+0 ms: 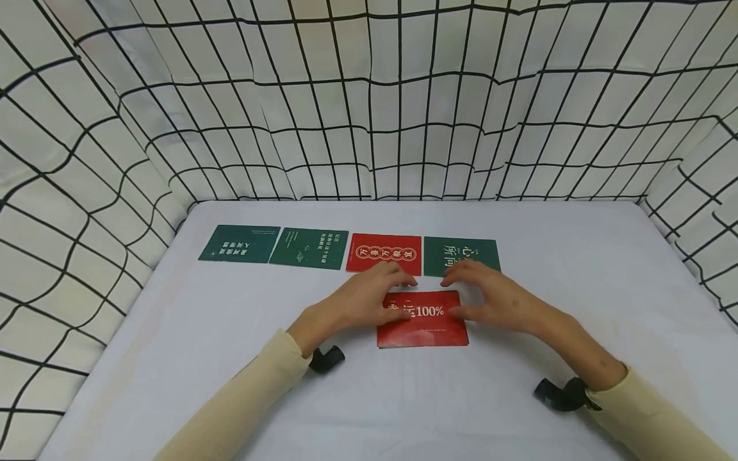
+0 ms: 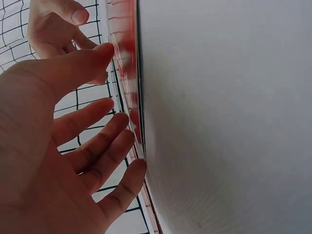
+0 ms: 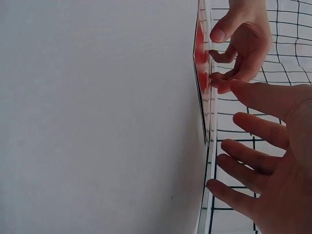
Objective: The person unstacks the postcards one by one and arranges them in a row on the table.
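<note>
While both forearms reached in from the near side, in cream sleeves (image 1: 248, 390), the two hands faced each other over a red card (image 1: 426, 334) lying flat on the white table (image 1: 438, 403). The left hand (image 1: 360, 299) arched above the card's left part, palm turned inward, its thumb stretched across the printed face and its fingers slightly bent toward the far edge. In the left wrist view those fingers stood spread, with gaps between them, pinching nothing; whether the thumb or little finger touched the card, I could not tell. The right hand (image 1: 510, 304) mirrored it at the right edge, thumb pointing inward, index finger reaching forward, fingers loosely fanned and gripping nothing. Both wrists carried dark devices (image 1: 562, 394). Just beyond the fingertips lay a row of four cards: two green ones (image 1: 308, 248) at left, a red one (image 1: 383, 246), then another green one (image 1: 490, 253).
</note>
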A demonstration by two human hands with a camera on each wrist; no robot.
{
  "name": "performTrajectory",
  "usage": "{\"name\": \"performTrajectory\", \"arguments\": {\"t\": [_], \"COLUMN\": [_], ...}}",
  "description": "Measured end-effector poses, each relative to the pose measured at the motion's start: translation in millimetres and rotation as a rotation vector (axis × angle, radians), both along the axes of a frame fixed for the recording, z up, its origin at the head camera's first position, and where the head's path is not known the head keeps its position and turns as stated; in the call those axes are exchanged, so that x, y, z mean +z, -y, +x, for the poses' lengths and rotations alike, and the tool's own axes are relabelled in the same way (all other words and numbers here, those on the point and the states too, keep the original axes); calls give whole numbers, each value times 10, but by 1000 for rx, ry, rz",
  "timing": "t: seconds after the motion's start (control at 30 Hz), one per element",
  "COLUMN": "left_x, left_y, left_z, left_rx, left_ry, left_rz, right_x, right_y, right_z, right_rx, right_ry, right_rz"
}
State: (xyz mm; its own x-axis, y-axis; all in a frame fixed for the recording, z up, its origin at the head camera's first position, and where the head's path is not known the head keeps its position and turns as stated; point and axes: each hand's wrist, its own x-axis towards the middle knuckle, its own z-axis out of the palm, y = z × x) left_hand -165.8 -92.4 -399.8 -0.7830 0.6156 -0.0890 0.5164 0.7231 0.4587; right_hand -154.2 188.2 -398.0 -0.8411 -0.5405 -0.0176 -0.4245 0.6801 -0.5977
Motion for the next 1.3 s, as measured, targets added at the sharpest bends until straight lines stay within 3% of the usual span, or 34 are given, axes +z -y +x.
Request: {"name": "performTrajectory", "arguments": {"t": [0.33,0.7,1.03,1.3], "left_x": [18,31,37,32], "left_y": [8,33,31,19], "left_z": [101,206,204,206], "left_rx": [-37,-73,-66,-58], "left_ry": [-38,1,-8,-1], "left_rz": [-65,-121,-119,-119], "right_x": [-17,-40,-45,-44], "right_y": [79,119,157,165], "right_z": [39,96,104,122], "right_rx": [43,82,114,134], "right_ry": [3,10,-45,-25], "right_rz": [63,137,165,166]}}
